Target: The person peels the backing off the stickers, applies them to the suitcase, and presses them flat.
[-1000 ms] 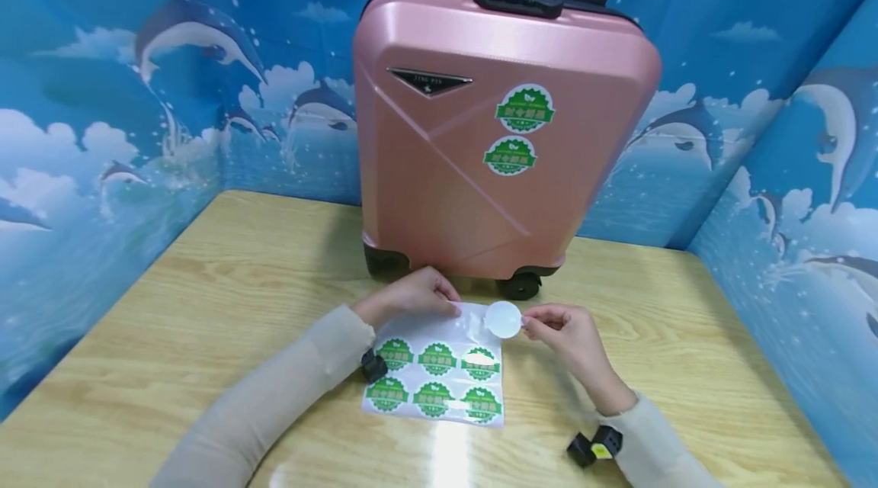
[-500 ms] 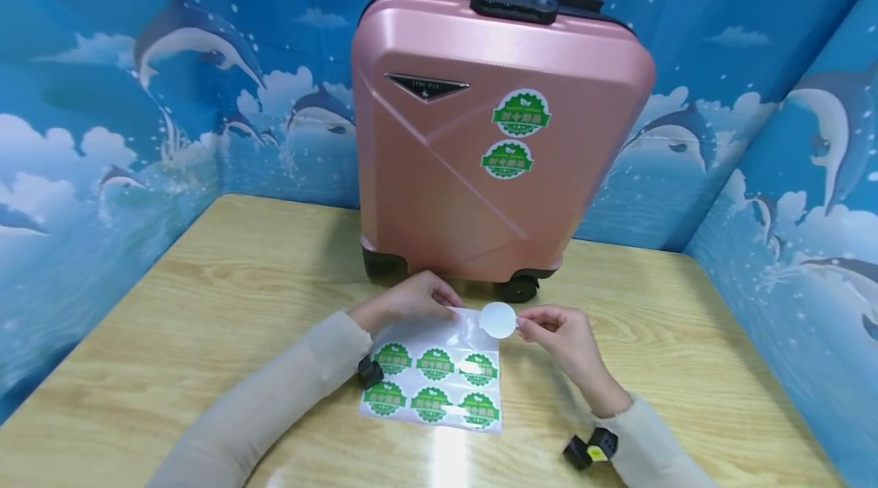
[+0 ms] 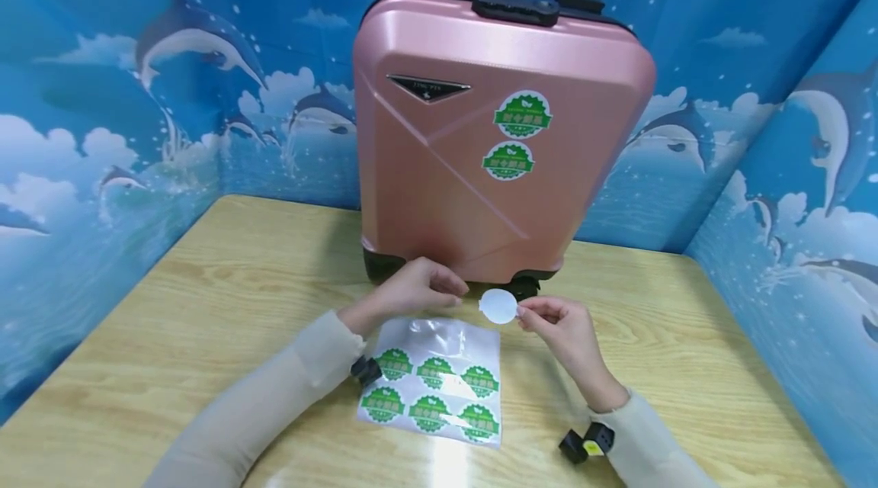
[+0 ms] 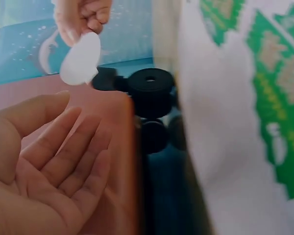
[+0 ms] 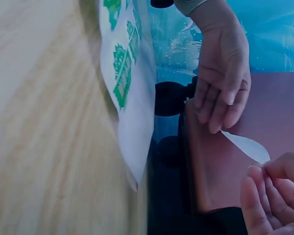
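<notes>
Between right thumb and fingertips, my right hand pinches a round sticker by its edge, its plain white back showing. My left hand holds nothing; its fingers are loosely bent, a short way left of the sticker. In the left wrist view the palm of the left hand faces up toward the sticker. Below the hands lies the sticker sheet, bearing several green round stickers and a bare glossy strip at its far side. The right wrist view shows the sticker nearly edge-on.
A pink suitcase stands upright behind the hands, with two green stickers on its front and a black wheel near the right hand. The wooden table is bordered by blue dolphin curtains.
My left hand has let go of the sheet's far edge and risen slightly; the sheet now lies lower. The sticker has come away from above the sheet, still pinched in my right hand.
</notes>
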A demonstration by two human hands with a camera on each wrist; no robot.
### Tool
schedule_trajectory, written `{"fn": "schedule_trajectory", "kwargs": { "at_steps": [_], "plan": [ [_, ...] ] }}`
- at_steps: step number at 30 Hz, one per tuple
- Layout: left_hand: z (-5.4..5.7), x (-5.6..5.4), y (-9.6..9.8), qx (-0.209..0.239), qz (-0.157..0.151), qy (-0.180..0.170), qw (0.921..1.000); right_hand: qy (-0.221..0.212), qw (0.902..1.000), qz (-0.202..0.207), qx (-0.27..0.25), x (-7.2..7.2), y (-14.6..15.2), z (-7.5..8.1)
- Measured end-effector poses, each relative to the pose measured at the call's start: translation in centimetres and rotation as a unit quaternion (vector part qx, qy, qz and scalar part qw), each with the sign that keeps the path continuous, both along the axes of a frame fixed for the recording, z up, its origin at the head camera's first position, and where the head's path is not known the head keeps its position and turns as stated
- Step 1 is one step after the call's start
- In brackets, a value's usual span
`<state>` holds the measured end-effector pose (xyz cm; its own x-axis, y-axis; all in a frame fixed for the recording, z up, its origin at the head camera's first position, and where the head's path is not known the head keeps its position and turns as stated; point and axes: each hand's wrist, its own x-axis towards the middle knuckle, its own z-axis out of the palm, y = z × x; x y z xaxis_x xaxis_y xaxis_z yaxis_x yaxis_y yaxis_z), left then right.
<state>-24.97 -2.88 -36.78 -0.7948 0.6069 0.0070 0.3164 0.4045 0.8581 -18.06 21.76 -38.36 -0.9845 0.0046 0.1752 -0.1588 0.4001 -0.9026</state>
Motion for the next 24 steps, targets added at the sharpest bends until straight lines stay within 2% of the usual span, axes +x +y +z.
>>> {"fn": "schedule_trajectory", "kwargs": {
  "at_steps": [3, 10, 24],
  "plan": [
    [0.9, 0.4, 0.0, 0.022, 0.005, 0.022, 0.9995, 0.014, 0.9998, 0.005, -0.013, 0.0, -0.3, 0.2],
    [2.4, 1.3, 0.5, 0.070, 0.017, 0.020, 0.9972, 0.031, 0.9989, -0.003, -0.036, 0.1, -0.8, 0.5],
    [3.4, 2.4, 1.6, 0.065, 0.063, 0.034, 0.9953, 0.056, 0.9971, 0.010, -0.050, -0.3, -2.0, 1.6]
  ]
}}
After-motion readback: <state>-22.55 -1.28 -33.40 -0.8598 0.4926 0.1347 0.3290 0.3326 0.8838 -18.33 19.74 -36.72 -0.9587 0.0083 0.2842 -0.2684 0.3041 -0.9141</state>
